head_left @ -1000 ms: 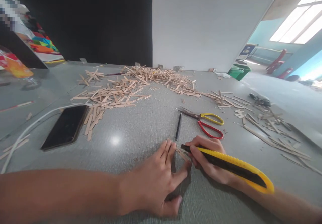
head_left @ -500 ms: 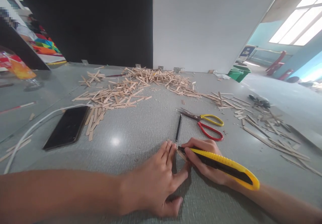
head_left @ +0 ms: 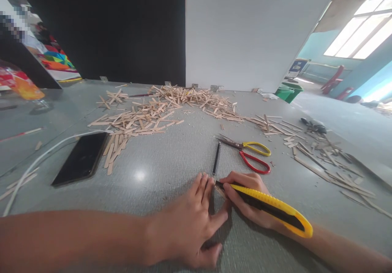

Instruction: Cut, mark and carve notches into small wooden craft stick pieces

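My right hand (head_left: 249, 197) is wrapped round a yellow and black utility knife (head_left: 275, 205), its front end pointing left at a small wooden stick (head_left: 219, 190). My left hand (head_left: 191, 220) pins that stick to the table with its fingertips, which hide most of it. The two hands are close together, and the knife's tip lies right beside my left fingers; its blade is hard to make out. Just beyond the fingertips lies a dark pen (head_left: 217, 157). Scissors (head_left: 239, 145) with one yellow and one red handle rest behind my right hand.
A large heap of wooden sticks (head_left: 143, 117) spreads along the back of the grey table. More sticks and strips (head_left: 333, 171) lie at right. A phone (head_left: 80, 158) with a white cable (head_left: 39, 156) is at left, and a bottle (head_left: 26, 87) stands farther left. Upright panels (head_left: 241, 32) border the back.
The view has shifted slightly. Both hands, the knife and the stick keep nearly the same positions relative to each other.
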### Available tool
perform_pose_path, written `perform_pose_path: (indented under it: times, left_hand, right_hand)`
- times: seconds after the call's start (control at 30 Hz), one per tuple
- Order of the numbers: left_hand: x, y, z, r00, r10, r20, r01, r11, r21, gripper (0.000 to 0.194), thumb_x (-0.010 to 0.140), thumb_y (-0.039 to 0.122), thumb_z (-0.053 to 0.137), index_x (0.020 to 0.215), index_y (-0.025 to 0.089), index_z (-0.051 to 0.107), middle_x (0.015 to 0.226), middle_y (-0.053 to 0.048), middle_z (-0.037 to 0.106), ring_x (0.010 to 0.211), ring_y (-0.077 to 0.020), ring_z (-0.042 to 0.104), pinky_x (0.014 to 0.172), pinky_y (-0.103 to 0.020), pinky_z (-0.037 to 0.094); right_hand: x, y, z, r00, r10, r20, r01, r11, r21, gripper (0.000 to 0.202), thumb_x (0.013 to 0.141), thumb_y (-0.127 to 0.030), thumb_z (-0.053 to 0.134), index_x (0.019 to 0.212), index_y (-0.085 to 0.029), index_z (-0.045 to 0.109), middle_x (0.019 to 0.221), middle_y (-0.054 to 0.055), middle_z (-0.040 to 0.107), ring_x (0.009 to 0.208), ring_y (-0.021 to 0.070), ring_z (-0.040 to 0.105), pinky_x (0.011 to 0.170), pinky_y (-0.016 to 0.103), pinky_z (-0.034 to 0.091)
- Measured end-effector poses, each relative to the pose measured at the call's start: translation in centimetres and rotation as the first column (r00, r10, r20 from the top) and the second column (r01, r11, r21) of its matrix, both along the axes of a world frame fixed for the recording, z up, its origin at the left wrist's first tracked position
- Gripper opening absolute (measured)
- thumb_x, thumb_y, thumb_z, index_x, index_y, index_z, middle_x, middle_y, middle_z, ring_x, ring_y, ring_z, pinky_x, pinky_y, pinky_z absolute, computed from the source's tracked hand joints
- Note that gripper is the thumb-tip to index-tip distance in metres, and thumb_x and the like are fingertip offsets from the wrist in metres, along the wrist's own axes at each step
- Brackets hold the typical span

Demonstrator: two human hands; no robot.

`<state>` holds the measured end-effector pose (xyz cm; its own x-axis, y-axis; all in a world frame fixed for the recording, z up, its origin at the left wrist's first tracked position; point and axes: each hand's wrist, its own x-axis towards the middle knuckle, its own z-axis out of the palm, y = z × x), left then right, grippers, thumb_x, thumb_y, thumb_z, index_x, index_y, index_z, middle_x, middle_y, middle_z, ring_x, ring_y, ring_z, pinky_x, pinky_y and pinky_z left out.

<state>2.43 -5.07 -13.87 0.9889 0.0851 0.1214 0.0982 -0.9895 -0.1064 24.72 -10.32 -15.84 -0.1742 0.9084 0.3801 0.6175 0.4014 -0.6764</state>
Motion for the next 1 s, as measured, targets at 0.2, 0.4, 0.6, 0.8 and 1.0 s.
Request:
perform_pose_path:
  times: [0.2, 0.4, 0.6, 0.8, 1.0]
  left_hand:
    - [-0.07, 0.00, 0.17, 1.000, 0.010, -0.019, -0.009, 1.000, 0.015, 0.077, 0.096, 0.063, 0.046, 0.149, 0.007, 0.050, 0.138, -0.032, 0.062, 0.130, -0.0469, 0.060, 0.114, -0.062, 0.036]
    - [-0.21, 0.05, 0.30, 0.999, 0.020, -0.034, -0.021, 1.000, -0.011, 0.085, 0.098, 0.067, 0.040, 0.154, 0.004, 0.042, 0.141, -0.036, 0.058, 0.134, -0.0488, 0.056, 0.114, -0.063, 0.036]
    - [-0.04, 0.13, 0.49, 0.995, 0.030, -0.093, -0.038, 0.996, -0.082, 0.086, 0.095, 0.069, 0.046, 0.154, 0.007, 0.042, 0.146, -0.038, 0.051, 0.138, -0.0521, 0.050, 0.113, -0.065, 0.037]
    - [0.00, 0.21, 0.27, 0.996, 0.029, -0.088, -0.034, 0.998, -0.047, 0.088, 0.094, 0.070, 0.043, 0.156, 0.007, 0.038, 0.144, -0.040, 0.052, 0.137, -0.0537, 0.050, 0.111, -0.065, 0.040]
    - [0.05, 0.39, -0.29, 0.998, -0.033, -0.049, 0.035, 0.998, 0.056, 0.084, 0.095, 0.068, 0.039, 0.150, 0.004, 0.043, 0.134, -0.038, 0.061, 0.132, -0.0503, 0.057, 0.114, -0.060, 0.038]
  right_hand:
    - [-0.16, -0.02, -0.12, 1.000, 0.015, -0.004, -0.015, 1.000, 0.015, 0.021, 0.105, -0.027, 0.052, 0.091, -0.020, 0.066, 0.066, -0.001, 0.061, 0.055, 0.0130, 0.057, 0.056, 0.026, 0.044]
    - [-0.04, -0.16, 0.07, 0.998, 0.059, -0.006, -0.059, 0.998, -0.006, 0.023, 0.105, -0.027, 0.050, 0.087, -0.020, 0.063, 0.064, -0.002, 0.056, 0.053, 0.0130, 0.052, 0.053, 0.027, 0.040]
    - [-0.04, -0.28, 0.25, 0.999, 0.052, -0.016, -0.052, 0.999, -0.005, 0.026, 0.105, -0.028, 0.051, 0.082, -0.020, 0.061, 0.062, -0.003, 0.054, 0.052, 0.0119, 0.051, 0.052, 0.026, 0.037]
    - [0.10, -0.38, 0.11, 0.999, 0.044, -0.023, -0.044, 0.999, -0.018, 0.029, 0.105, -0.028, 0.050, 0.079, -0.021, 0.059, 0.062, -0.004, 0.052, 0.052, 0.0110, 0.050, 0.053, 0.025, 0.037]
    - [-0.04, -0.34, 0.42, 1.000, -0.010, -0.026, 0.009, 0.999, -0.030, 0.032, 0.105, -0.032, 0.050, 0.078, -0.020, 0.062, 0.060, -0.004, 0.054, 0.051, 0.0117, 0.051, 0.052, 0.025, 0.038]
